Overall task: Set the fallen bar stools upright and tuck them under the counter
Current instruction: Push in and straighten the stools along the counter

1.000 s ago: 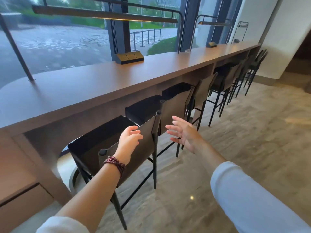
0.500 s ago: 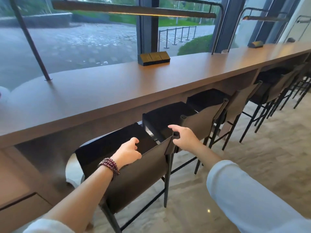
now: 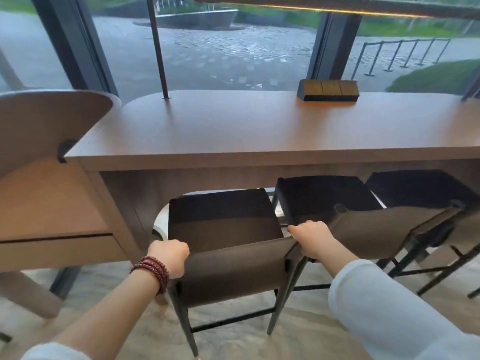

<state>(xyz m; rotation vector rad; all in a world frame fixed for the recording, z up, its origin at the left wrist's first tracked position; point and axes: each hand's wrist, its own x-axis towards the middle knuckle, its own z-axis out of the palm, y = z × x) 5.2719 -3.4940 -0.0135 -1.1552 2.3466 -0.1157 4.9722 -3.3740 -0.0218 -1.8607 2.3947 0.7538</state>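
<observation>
A dark bar stool (image 3: 228,268) with a brown backrest stands upright right in front of me, its black seat partly under the wooden counter (image 3: 259,136). My left hand (image 3: 170,258), with a red bead bracelet on the wrist, grips the left top corner of the backrest. My right hand (image 3: 313,237) grips the right top corner. A second stool (image 3: 363,224) stands upright just to the right, its seat under the counter, and a third stool (image 3: 426,190) follows at the right edge.
A lower wooden desk unit (image 3: 52,216) with a rounded top adjoins the counter on the left. A small wooden socket box (image 3: 328,89) sits on the counter by the window. A thin metal lamp post (image 3: 158,48) rises from the counter. The floor is pale stone.
My view has turned left to face the nearest stool squarely. Both hands went from open and apart in the air to gripping the two top corners of its backrest.
</observation>
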